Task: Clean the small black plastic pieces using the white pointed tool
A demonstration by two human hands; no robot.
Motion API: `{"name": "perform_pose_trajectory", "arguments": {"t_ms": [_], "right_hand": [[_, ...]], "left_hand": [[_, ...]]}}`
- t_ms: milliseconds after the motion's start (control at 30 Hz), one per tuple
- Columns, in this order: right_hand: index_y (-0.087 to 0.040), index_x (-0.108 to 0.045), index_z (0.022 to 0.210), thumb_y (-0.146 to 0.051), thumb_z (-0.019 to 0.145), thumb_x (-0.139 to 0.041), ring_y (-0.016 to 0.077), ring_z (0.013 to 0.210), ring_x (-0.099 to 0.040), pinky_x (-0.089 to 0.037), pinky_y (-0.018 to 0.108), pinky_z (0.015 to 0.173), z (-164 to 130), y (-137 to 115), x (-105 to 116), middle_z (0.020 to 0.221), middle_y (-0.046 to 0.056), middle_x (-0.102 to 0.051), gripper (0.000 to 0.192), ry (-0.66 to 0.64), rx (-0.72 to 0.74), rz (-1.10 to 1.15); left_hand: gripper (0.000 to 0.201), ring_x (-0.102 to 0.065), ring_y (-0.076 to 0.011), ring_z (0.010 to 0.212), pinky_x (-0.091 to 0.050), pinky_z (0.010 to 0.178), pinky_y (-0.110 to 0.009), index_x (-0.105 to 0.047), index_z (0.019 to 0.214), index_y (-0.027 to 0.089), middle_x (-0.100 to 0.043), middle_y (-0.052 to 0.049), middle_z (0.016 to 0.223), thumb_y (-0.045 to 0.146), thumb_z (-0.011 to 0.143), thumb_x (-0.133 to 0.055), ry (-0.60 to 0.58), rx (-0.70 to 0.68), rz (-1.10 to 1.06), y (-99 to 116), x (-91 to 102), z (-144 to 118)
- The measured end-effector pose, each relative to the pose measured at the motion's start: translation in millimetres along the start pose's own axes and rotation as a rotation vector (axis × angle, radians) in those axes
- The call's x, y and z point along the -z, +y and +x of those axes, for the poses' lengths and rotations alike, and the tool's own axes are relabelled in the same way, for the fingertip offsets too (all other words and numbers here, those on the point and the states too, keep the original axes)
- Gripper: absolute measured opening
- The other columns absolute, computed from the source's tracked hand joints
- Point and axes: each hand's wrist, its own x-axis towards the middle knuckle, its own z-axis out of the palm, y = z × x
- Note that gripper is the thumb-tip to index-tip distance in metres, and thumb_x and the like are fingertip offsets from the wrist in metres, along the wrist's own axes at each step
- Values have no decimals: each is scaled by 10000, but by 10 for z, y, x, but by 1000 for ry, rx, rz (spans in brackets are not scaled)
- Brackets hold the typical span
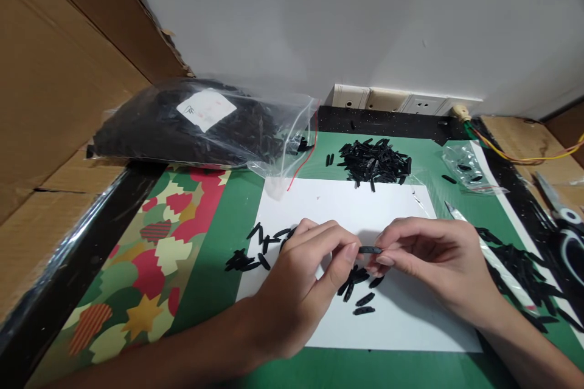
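A small black elongated plastic piece (370, 250) is pinched at both ends above a white sheet of paper (392, 334). My left hand (310, 279) closes thumb and forefinger on its left end. On the right end, the thumb and fingertips of my right hand (433, 255) are pressed together. Similar loose black pieces (364, 310) lie on the paper below the hands. Another scatter of pieces (241, 260) lies left of my left hand, partly off the paper. What lies under the palms is hidden.
A large heap of black pieces (375, 161) lies behind the paper. At the back left rests a big clear zip bag (191, 127) full of dark pieces. On the right are a small plastic bag (469, 164), a white-handled pointed tool (493, 261), more pieces (520, 273) and scissors (566, 213).
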Motion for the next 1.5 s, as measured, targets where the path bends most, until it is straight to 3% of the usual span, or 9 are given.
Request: {"name": "perform_pose_trajectory", "arguments": {"t_ms": [400,567,700,800,900,1000,1267,1500], "right_hand": [[-233,-826,920,-170,941,-849,116,659,-807,-642,131,654,-11,-17,-13,780,-11,-827,71,12,42,-52],[-234,-803,933,-225,967,-823,128,676,-788,-632,179,662,7,-28,69,806,-6,-817,41,9,97,-222],[-245,-805,946,-384,1025,-719,168,690,-754,-564,239,600,30,-135,438,854,30,-808,181,58,74,-746],[-241,-775,850,-490,974,-693,172,494,-636,-464,287,494,-19,-222,850,672,16,-726,290,167,-65,-1145],[-246,-771,870,-534,930,-698,193,447,-604,-426,322,452,-137,-244,1200,663,36,-708,303,132,-246,-1247],[-262,-744,765,-549,946,-706,211,415,-572,-393,347,445,-254,-200,1380,571,36,-650,341,107,-351,-1273],[-247,-729,783,-512,994,-624,215,532,-632,-452,336,527,-256,-146,1354,675,42,-707,355,-62,-341,-1159],[-245,-706,895,-486,973,-634,195,544,-607,-480,301,525,-157,-165,1185,670,17,-681,264,-26,-245,-1109]], "left_hand": [[174,-600,-122,788,-346,867,-316,-713,1021,209,-692,60,858,173,1084,-555,-7,-27,22,-20,-11,-15],[134,-604,-127,825,-358,878,-304,-694,1051,229,-701,61,897,196,1107,-576,5,-40,52,-64,-21,-25],[143,-592,-132,804,-375,859,-305,-676,1033,231,-683,52,884,230,1123,-564,26,-40,50,-80,-24,-25],[132,-617,-141,836,-399,872,-309,-664,1007,223,-699,30,934,235,1110,-583,58,-25,33,-71,-21,-32],[135,-643,-155,854,-427,874,-313,-658,983,212,-712,13,921,233,1097,-589,74,-17,-6,-56,-18,-42],[203,-671,-168,897,-436,895,-317,-662,939,206,-741,-3,924,241,1113,-563,72,-17,-63,-54,-21,-46],[186,-687,-148,882,-426,866,-290,-697,947,193,-757,-3,922,248,1106,-616,156,-105,-116,-70,-46,-24],[190,-662,-145,868,-409,880,-299,-684,927,196,-734,10,894,213,1098,-603,156,-65,-89,-53,-19,-35]]}}
